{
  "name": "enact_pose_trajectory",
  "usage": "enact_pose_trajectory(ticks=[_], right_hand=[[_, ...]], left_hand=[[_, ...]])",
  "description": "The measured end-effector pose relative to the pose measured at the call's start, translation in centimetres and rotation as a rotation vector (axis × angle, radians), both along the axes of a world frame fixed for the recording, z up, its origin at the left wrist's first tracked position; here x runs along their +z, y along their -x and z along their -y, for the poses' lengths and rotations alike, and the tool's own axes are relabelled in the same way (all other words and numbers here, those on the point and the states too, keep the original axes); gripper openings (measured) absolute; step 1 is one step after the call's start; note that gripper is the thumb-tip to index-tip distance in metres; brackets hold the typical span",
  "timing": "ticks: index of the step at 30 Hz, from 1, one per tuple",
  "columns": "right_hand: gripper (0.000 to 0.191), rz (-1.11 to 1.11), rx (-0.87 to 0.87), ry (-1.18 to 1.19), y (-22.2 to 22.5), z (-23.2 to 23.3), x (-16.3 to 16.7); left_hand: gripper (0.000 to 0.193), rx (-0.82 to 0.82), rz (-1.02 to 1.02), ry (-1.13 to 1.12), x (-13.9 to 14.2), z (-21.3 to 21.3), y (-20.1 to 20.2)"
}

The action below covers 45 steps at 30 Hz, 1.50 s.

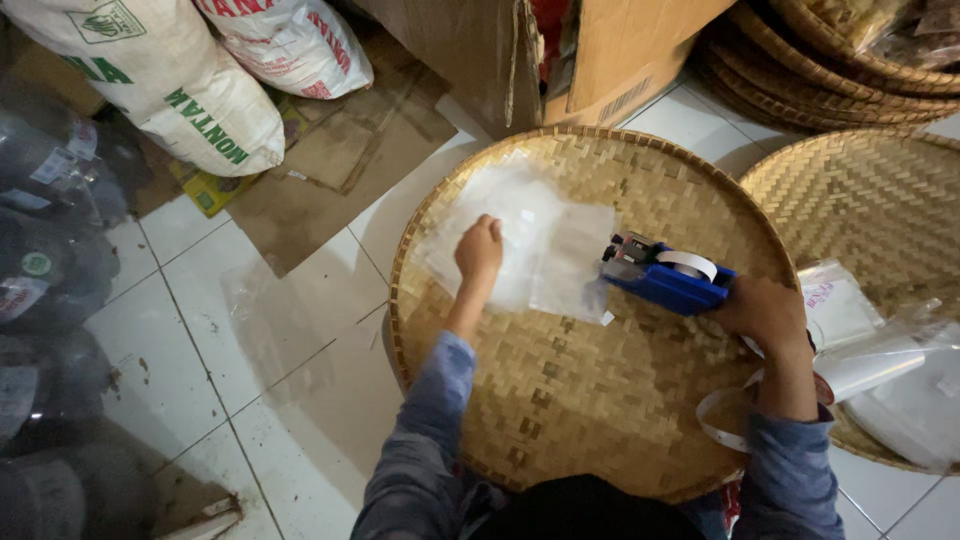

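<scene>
- Head view: bamboo tray [560,420], round and woven, lies flat on the white tiled floor [200,330] and holds a small stack of clear plastic bags [540,250] in its upper half.
- Left hand [479,250] presses down on the bags, fingers curled under, gripping nothing.
- Right hand [765,315] is closed around the handle of a blue label gun [665,275], whose nose touches the right edge of the bags; a white paper strip [720,425] loops out below the wrist.
- Second woven tray [870,200] sits just beside the first on the right, with more clear bags [880,370] spilling over its lower rim.
- Stacked woven trays [800,70] rest at upper right; cardboard box [600,50] and white sacks [190,90] stand along the top.
</scene>
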State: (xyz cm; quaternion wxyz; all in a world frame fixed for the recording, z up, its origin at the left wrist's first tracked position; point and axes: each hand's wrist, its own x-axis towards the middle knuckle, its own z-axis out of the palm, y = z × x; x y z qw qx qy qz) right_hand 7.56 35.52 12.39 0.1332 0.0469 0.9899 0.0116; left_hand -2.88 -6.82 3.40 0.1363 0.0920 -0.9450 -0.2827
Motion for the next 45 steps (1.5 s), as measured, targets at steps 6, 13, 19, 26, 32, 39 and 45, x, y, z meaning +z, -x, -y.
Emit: enact_pose_trajectory(ticks=[6, 13, 19, 26, 32, 39, 45], right_hand=[[0.065, -0.02, 0.002, 0.02, -0.1, 0.1, 0.2], [0.063, -0.017, 0.001, 0.038, 0.1, 0.3, 0.1], [0.059, -0.034, -0.008, 0.022, -0.2, 0.2, 0.1], [0.047, 0.019, 0.061, 0.193, 0.1, -1.0, -1.2], [0.051, 0.117, 0.188, 0.484, 1.8, -2.5, -2.6], [0.056, 0.414, 0.204, 0.512, 4.5, -2.5, -0.9], [0.058, 0.188, 0.233, 0.349, 4.2, -1.5, -0.7]], left_hand=[[0.026, 0.086, -0.11, 0.185, 1.3, 2.5, -1.1], [0.028, -0.335, -0.22, -0.062, -1.3, -2.4, -1.2], [0.087, -0.61, 0.008, 0.207, -4.9, -8.9, -5.5], [0.108, -0.428, 0.092, 0.242, -3.9, -8.3, -5.1], [0.108, -0.311, 0.19, 0.108, -3.0, -9.3, -5.1], [0.096, -0.309, 0.193, 0.116, -2.7, -10.6, -4.7], [0.077, -0.348, 0.156, 0.072, -2.3, -10.6, -4.9]])
